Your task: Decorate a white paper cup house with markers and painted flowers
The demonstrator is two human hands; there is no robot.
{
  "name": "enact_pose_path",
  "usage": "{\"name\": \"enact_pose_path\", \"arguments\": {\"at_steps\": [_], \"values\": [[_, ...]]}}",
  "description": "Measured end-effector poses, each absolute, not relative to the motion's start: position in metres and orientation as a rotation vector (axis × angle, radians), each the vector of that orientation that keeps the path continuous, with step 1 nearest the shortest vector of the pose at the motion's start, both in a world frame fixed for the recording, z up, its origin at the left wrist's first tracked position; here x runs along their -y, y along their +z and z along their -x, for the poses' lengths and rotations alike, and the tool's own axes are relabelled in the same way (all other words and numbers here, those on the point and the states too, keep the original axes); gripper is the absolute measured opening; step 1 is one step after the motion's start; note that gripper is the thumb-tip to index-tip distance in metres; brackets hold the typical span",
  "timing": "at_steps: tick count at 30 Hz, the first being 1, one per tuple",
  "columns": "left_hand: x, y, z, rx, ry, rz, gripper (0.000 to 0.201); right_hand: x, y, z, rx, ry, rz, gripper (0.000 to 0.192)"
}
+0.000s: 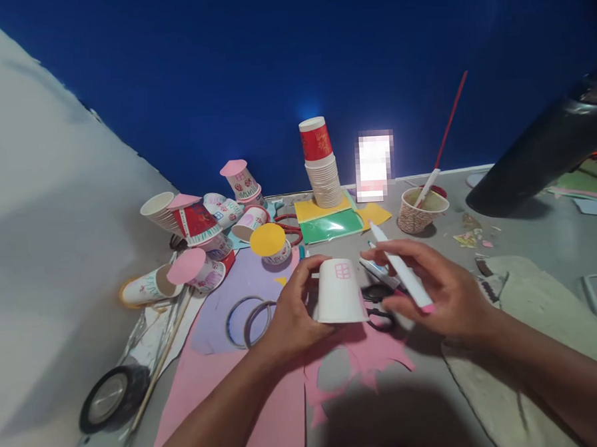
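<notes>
The fingers of the left hand wrap around the side of a white paper cup, which is held upside down, its wider mouth toward the table; a small pink window is drawn on the wall facing the camera. The right hand sits just beside the cup, its fingers pinched around a white marker with a pink end, the marker's other end pointing up and away from the person, clear of the cup.

Under both hands lie black-handled scissors and cut pink paper. Left of the left-hand fingers, two rings rest on a lilac sheet. Farther out on that side is a heap of decorated cups, some capped with pink or yellow discs. Beyond the fingertips, a stack of cups stands on yellow and green sheets. Beyond the right hand sits a patterned cup holding a stick.
</notes>
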State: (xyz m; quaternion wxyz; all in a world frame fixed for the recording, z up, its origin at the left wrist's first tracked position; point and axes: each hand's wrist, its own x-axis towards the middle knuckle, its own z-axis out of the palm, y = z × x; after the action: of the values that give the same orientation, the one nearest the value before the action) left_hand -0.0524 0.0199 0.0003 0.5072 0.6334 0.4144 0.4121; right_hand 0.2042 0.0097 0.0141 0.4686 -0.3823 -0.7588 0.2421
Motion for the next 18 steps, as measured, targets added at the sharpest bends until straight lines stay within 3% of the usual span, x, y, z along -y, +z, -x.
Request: {"name": "enact_pose_path", "arguments": {"at_steps": [2,5,8,13,18], "values": [[-0.019,0.000,0.050,-1.026,0.969,-1.572,0.080,-0.008,0.017,-0.204,1.795,0.422,0.944,0.042],[-0.017,0.000,0.046,-1.034,0.911,-1.646,0.078,-0.003,0.024,-0.203,1.812,0.299,0.881,0.043],[-0.016,-0.001,0.043,-0.990,0.924,-1.704,0.073,0.002,0.031,-0.200,1.854,0.320,0.865,0.040],[-0.015,-0.005,0.043,-0.983,0.927,-1.765,0.073,0.004,0.033,-0.195,1.951,0.338,0.923,0.019],[-0.013,-0.006,0.042,-0.985,0.949,-1.759,0.073,0.003,0.033,-0.194,1.950,0.338,0.938,0.019]]}}
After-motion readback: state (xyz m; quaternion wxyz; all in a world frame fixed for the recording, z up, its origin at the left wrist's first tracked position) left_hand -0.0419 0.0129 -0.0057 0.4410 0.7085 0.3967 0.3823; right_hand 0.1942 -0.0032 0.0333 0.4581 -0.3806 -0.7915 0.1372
